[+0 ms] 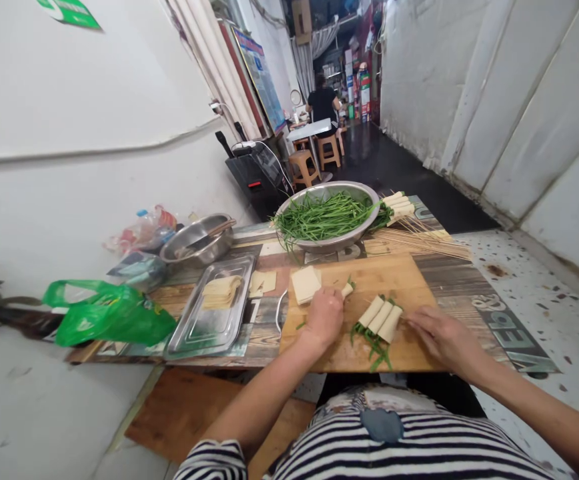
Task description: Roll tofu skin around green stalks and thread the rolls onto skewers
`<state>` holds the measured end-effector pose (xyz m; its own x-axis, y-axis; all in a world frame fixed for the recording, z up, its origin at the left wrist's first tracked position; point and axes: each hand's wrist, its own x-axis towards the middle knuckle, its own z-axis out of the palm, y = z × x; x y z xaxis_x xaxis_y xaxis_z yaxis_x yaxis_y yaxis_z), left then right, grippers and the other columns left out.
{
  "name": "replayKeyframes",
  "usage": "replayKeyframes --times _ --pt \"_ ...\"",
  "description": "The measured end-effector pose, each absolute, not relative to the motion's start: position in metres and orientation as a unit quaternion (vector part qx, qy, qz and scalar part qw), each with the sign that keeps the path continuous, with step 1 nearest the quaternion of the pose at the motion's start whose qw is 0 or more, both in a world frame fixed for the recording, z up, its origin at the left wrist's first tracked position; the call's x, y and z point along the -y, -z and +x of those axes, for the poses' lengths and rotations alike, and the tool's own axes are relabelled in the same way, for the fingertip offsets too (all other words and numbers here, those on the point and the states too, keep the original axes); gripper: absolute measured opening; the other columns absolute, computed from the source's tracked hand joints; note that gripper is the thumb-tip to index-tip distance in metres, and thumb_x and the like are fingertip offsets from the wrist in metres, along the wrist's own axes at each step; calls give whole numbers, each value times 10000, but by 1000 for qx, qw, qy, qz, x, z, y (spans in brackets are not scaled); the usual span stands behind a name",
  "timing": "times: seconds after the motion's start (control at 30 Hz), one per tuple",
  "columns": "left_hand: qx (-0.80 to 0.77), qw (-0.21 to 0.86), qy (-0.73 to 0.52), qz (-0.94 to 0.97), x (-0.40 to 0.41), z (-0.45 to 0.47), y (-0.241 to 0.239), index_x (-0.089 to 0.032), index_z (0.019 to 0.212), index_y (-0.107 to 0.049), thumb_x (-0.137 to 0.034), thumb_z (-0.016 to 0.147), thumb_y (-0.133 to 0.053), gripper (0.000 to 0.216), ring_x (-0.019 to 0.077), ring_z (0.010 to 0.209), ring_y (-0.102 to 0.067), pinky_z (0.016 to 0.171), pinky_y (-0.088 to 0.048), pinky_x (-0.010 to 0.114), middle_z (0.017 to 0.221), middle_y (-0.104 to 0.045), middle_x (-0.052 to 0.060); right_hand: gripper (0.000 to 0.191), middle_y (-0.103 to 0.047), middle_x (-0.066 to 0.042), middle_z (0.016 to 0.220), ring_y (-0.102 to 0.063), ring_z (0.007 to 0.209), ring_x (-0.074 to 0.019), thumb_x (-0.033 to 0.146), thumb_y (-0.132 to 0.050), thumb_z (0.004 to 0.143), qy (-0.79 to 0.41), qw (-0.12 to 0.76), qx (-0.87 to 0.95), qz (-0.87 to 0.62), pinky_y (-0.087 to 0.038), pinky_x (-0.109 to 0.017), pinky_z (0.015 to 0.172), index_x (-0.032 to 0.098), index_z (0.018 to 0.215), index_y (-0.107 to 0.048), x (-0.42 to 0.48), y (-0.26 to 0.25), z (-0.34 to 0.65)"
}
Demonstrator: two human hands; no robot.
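Though seemingly pinched, roll point(347, 289) pointing up-right.
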<state>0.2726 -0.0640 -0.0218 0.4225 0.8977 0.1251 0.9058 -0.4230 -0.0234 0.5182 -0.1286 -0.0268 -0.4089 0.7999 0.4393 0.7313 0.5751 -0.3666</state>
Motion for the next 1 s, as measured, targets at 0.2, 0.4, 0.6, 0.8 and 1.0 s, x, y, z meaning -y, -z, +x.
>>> replayKeyframes --times 0.2,0.4,0.6,0.8,1.0 --pt "536 44 73 -840 62 269 27 -96 881 -662 -148 960 -393 285 223 857 -578 777 -450 345 856 -640 117 365 -581 -58 730 -562 648 -169 261 -331 979 -57 248 830 -496 -441 -289 601 190 781 -630 115 43 504" --pt "536 37 59 -841 60 270 25 -75 910 -663 -100 935 -396 270 232 874 -580 795 -453 348 858 -637 128 352 -583 -52 748 -567 662 -169 263 -345 981 -50 236 827 -507 -432 -292 612 187 812 -645 114 45 500" --pt "533 21 60 -844 61 270 20 -72 912 -672 -92 938 -379 295 234 870 -579 782 -456 349 843 -631 131 359 -590 -47 739 -578 669 -168 265 -349 981 -40 235 824 -514 -429 -288 615 186 789 -643 115 41 496" --pt "522 1 58 -851 61 267 9 -84 873 -687 -109 936 -420 276 217 846 -588 776 -461 326 822 -640 118 357 -604 -41 726 -574 632 -157 236 -355 968 -20 233 824 -517 -421 -286 586 190 745 -630 115 37 493" --pt "515 -17 59 -855 59 266 6 -91 814 -692 -135 948 -419 307 209 819 -592 771 -464 317 795 -643 114 344 -594 -34 718 -575 636 -156 212 -365 954 -23 211 830 -516 -420 -280 593 203 719 -617 112 32 490"
